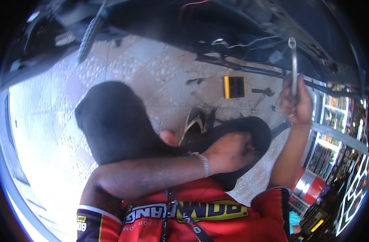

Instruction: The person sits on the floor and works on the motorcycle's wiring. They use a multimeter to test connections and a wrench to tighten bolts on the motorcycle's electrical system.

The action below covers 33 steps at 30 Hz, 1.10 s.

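My right hand [297, 101] is closed around a silver metal tube [293, 58], its hollow upper end pointing toward dark vehicle parts [253, 36]. My left hand [231, 151], with a bracelet at the wrist, rests low over my black-clad right knee [257, 129]; its fingers are curled and blurred, and whatever they hold, if anything, is hard to make out. My left forearm crosses in front of my body, below the other black-clad leg [109, 119].
A yellow-edged black case [233, 87] and a dark tool [262, 92] lie on the patterned tile floor [148, 72]. A grey braided cord [88, 38] hangs from the vehicle. Glass display shelves [333, 109] and a red-and-silver drum [307, 185] stand at the right.
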{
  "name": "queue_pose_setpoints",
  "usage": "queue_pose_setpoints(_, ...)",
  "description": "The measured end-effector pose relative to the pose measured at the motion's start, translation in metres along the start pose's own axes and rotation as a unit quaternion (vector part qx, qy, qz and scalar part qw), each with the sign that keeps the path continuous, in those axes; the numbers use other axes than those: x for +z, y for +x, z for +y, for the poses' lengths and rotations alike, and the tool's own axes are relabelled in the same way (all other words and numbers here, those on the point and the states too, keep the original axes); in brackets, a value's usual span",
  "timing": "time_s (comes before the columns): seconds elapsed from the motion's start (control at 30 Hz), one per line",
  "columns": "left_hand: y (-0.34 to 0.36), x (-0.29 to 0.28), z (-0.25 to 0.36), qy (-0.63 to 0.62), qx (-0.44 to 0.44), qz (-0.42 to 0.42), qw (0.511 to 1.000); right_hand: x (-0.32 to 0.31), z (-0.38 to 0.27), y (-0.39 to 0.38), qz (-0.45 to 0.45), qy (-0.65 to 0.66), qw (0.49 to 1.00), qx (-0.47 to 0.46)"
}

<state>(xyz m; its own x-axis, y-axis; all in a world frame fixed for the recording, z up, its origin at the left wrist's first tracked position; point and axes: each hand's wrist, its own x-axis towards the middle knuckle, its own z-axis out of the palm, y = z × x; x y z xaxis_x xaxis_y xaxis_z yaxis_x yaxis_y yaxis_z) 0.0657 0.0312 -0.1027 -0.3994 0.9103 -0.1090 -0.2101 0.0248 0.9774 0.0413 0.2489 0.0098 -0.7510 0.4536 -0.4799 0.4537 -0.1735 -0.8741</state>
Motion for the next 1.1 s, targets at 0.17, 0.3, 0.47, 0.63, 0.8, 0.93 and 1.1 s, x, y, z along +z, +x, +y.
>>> queue_pose_setpoints(0.17,0.008,-0.002,0.004,0.036,-0.025,-0.026,0.999,-0.062,0.067,-0.045,-0.16,0.198,0.963,-0.088)
queue_pose_setpoints(0.3,0.01,-0.003,0.006,0.012,-0.044,-0.046,0.998,-0.085,0.088,-0.065,-0.207,0.29,0.928,-0.111)
queue_pose_setpoints(0.47,0.015,0.001,-0.002,-0.025,-0.072,-0.035,0.996,-0.102,0.101,-0.071,-0.185,0.302,0.926,-0.134)
queue_pose_setpoints(0.63,0.018,0.004,-0.007,-0.011,-0.087,-0.023,0.996,-0.116,0.118,-0.068,-0.188,0.32,0.918,-0.138)
queue_pose_setpoints(0.8,0.019,0.004,-0.005,-0.016,-0.106,-0.024,0.994,-0.124,0.134,-0.061,-0.246,0.409,0.869,-0.13)
queue_pose_setpoints(0.93,0.025,0.0,-0.004,-0.04,-0.118,-0.014,0.992,-0.125,0.141,-0.056,-0.233,0.433,0.861,-0.129)
queue_pose_setpoints(1.1,0.024,-0.004,-0.005,-0.037,-0.146,-0.002,0.989,-0.137,0.164,-0.049,-0.105,0.385,0.91,-0.108)
